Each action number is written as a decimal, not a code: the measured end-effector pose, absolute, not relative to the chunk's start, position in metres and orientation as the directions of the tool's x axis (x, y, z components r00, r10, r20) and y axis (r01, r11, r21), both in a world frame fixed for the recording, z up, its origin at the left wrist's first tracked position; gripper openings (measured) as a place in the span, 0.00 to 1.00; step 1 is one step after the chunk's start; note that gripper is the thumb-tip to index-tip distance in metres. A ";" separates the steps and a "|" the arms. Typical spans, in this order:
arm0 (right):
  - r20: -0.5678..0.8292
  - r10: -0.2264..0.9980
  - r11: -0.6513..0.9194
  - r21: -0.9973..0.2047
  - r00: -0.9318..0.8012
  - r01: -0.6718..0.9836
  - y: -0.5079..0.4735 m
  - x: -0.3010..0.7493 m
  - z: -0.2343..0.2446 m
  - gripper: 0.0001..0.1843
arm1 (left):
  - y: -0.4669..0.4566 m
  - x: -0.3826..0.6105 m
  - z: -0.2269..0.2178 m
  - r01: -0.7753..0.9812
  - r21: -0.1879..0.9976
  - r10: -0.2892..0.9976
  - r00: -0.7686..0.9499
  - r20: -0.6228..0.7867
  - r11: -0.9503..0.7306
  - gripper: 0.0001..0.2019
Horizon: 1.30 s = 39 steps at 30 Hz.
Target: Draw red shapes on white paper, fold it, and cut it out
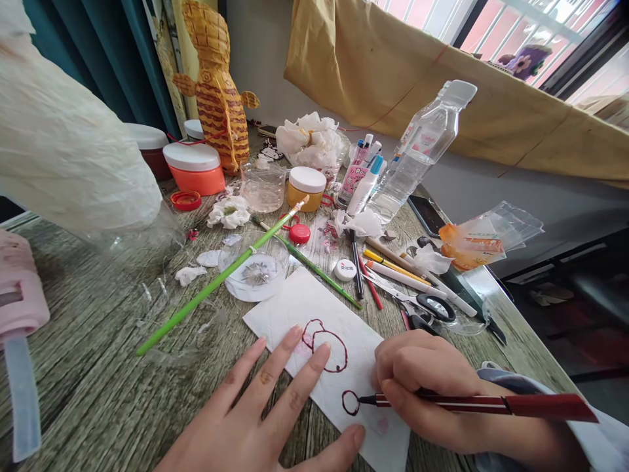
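A white paper napkin (339,314) lies aslant on the wooden table, with dark red outlines drawn on it: a larger rounded shape and a small loop nearer me. My left hand (275,400) rests on the napkin's left part, fingers spread, two fingertips touching the larger drawing. In my right hand (427,387) is a dark red felt-tip pen (535,404), held almost level. Its black tip meets the right side of the small loop. Faint pink patches show on the napkin near both drawings.
Scissors (435,307), pens and brushes lie beyond the napkin. A green brush (206,288) crosses a plastic dish at left. Behind stand lidded paint jars (194,170), a water bottle (417,151) and an orange figure (221,98). A glue gun (22,288) sits far left.
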State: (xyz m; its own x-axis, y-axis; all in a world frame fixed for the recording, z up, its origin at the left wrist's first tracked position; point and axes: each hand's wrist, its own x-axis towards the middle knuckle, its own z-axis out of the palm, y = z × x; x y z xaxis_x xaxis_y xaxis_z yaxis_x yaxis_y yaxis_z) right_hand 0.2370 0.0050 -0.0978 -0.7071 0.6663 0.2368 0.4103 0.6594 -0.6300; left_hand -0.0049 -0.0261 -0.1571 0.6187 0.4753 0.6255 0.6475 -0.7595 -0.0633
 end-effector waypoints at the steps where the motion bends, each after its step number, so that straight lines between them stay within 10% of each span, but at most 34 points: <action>1: 0.227 0.665 0.653 -0.640 -0.711 0.406 0.005 0.237 -0.099 0.19 | -0.026 -0.005 -0.157 0.646 -0.065 0.469 0.617 0.632 -0.761 0.19; 39: 0.263 0.714 0.658 -0.570 -0.649 0.493 0.015 0.245 -0.084 0.21 | -0.026 -0.004 -0.161 0.623 -0.051 0.438 0.603 0.667 -0.780 0.18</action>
